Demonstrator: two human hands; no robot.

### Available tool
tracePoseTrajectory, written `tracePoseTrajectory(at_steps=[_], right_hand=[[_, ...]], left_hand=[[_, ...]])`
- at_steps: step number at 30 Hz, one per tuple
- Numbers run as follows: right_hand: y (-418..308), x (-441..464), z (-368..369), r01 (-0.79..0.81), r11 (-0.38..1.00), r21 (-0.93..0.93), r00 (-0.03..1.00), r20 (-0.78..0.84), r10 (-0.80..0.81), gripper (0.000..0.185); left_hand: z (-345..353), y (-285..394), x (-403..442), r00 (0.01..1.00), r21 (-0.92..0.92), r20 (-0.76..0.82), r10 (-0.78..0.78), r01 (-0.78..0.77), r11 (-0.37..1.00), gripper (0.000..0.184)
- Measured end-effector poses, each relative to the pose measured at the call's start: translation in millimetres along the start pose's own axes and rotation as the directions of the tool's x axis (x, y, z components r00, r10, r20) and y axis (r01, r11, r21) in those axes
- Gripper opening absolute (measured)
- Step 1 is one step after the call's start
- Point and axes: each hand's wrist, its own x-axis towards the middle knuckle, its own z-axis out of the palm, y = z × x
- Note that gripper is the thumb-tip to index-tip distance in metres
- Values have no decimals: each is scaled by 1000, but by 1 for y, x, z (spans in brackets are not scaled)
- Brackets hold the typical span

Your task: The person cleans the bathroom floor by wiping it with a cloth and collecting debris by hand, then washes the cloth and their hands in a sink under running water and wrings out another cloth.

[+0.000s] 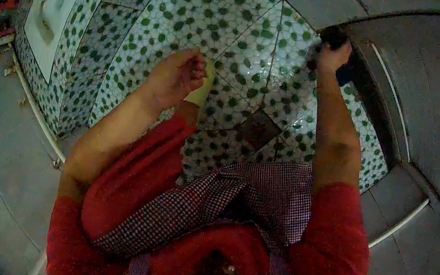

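Note:
My right hand (333, 56) is closed around a black object (332, 37) at the wet floor's right edge, by the foot of the wall. Its kind is too dark to make out; it could be a brush or a pad. My left hand (176, 77) hangs above my bent knee with its fingers loosely curled in, and nothing shows in them. Beside it is a pale yellow shoe (200, 85) on my foot. Under both hands lies the tiled floor (239, 54), patterned with green and white pebbles and shining with water.
A square floor drain (258, 131) sits in the tiles ahead of me. A white squat toilet (55, 13) is set into a raised tiled step at left. White pipes (392, 101) run along the grey walls. A checked apron (275, 189) covers my lap.

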Motion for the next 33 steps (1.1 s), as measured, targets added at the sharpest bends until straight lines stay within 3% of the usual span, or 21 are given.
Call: tracePoseTrajectory(at_steps=[1, 3, 5, 7, 10, 14, 16, 18, 22, 24, 26, 28, 29, 31, 33], right_hand=[[-18, 2, -2, 35, 999, 26, 989, 143, -39, 49], [-18, -19, 10, 286, 958, 5, 937, 209, -280, 64], [-25, -42, -11, 342, 934, 103, 861, 363, -355, 60], [-31, -67, -41, 358, 922, 149, 719, 586, -374, 55], [-38, -84, -75, 239, 911, 336, 595, 691, -411, 44], [-90, -47, -75, 489, 787, 375, 636, 464, -616, 50], [-120, -24, -40, 633, 743, 217, 644, 385, -661, 55], [-124, -2, 7, 744, 669, 11, 605, 414, -680, 44], [-112, -25, 12, 602, 788, -128, 685, 589, -428, 49], [-97, -50, -19, 503, 864, 32, 636, 663, -395, 53], [-82, -71, -58, 522, 829, 203, 436, 771, -463, 51], [-65, -79, -90, 117, 892, 437, 441, 782, -441, 51], [-54, -80, -101, -109, 850, 516, 439, 792, -424, 52], [-39, -66, -128, -378, 789, 485, 554, 801, -227, 53], [-18, -40, -159, -609, 655, 448, 606, 796, 19, 52]], left_hand=[[2, 1, -4, 1000, 0, 7, 13, -13, 1000, 18], [4, 4, -5, 999, -20, 19, 30, -29, 999, 18], [4, 4, -2, 999, -73, 34, 32, -30, 997, 18], [4, 4, 0, 996, -110, 68, 58, -51, 993, 18], [4, 4, 1, 993, -135, 64, 96, -86, 987, 17], [-4, 2, 2, 989, -154, 138, 50, -28, 988, 19], [-4, 3, 1, 989, -152, 138, 51, -30, 988, 19], [-2, 1, -5, 992, -150, 113, 59, -41, 988, 18], [-2, 2, -10, 996, -130, 40, 82, -76, 989, 19], [-2, 1, -9, 997, -107, 27, 73, -69, 992, 19], [-1, -2, -4, 999, -75, 15, 52, -51, 996, 19], [5, -2, 0, 996, -103, 71, 61, -54, 993, 18], [6, -3, 2, 994, -115, 95, 59, -48, 992, 18], [1, 1, 10, 991, -96, 108, 79, -69, 993, 18], [-8, -6, 8, 990, -114, 122, 66, -52, 992, 17]])
